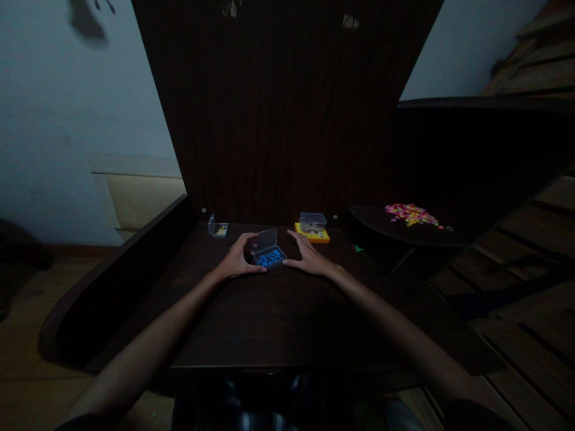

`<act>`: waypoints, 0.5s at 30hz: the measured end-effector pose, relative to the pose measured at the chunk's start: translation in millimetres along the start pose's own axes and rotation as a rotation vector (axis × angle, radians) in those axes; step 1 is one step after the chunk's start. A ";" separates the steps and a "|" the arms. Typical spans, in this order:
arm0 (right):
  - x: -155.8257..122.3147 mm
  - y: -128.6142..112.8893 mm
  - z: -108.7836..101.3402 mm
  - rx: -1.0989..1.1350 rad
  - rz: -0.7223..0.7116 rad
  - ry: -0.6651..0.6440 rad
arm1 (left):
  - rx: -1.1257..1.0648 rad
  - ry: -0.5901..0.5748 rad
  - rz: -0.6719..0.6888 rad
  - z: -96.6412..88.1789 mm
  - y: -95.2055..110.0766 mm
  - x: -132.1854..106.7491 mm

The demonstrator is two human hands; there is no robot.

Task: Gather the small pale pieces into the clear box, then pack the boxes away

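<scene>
A small clear plastic box with its lid raised holds blue pieces and sits on the dark wooden table. My left hand curls around the box's left side, its fingers touching the lid and its thumb at the front corner. My right hand rests flat on the table just right of the box, with its fingers stretched out and its thumb pointing at the box.
A small open clear box lies at the back left. Another clear box sits on a yellow base at the back right. A pile of pink and yellow pieces lies on a dark shelf to the right.
</scene>
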State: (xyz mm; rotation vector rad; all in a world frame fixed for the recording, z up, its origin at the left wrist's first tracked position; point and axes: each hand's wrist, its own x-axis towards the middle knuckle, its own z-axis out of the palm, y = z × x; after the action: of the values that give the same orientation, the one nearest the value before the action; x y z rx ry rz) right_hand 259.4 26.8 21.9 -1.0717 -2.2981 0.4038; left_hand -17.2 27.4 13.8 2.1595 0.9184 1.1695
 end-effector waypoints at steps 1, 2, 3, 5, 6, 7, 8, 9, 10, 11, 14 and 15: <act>-0.7 -0.4 2.4 0.040 0.005 -0.018 | -0.022 -0.014 0.003 1.5 0.8 -0.5; -1.6 -0.7 4.8 0.077 0.008 -0.040 | -0.038 -0.030 0.006 2.6 1.3 -0.9; -2.6 -0.9 7.3 0.111 0.009 -0.063 | -0.050 -0.045 0.010 3.3 1.6 -1.3; -5.0 -1.6 12.2 0.175 0.006 -0.090 | -0.069 -0.073 0.014 4.2 1.9 -2.1; -6.4 -2.0 14.6 0.203 0.004 -0.088 | -0.086 -0.086 0.012 4.6 2.2 -2.6; -7.8 -2.5 16.9 0.230 0.003 -0.076 | -0.109 -0.097 0.005 5.0 2.8 -3.1; -9.4 -3.2 18.9 0.251 0.006 -0.058 | -0.135 -0.107 -0.006 5.5 3.5 -3.5; -11.1 -4.0 20.8 0.266 0.013 -0.037 | -0.161 -0.111 -0.018 6.1 4.3 -3.9; -12.8 -5.0 22.5 0.276 0.023 -0.018 | -0.180 -0.110 -0.026 6.8 5.0 -4.3; -14.6 -5.9 24.0 0.282 0.034 -0.002 | -0.192 -0.102 -0.027 7.4 5.6 -4.5; -19.8 -8.3 27.6 0.285 0.058 0.039 | -0.181 -0.091 0.008 8.3 5.8 -4.8; -21.4 -8.8 28.5 0.285 0.059 0.054 | -0.164 -0.101 0.021 8.2 5.5 -4.7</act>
State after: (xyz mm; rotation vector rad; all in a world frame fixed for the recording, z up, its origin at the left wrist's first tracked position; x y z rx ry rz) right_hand 247.9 3.8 -4.3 -0.9952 -2.0879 0.6938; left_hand -10.3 19.4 11.2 2.0797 0.7324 1.0952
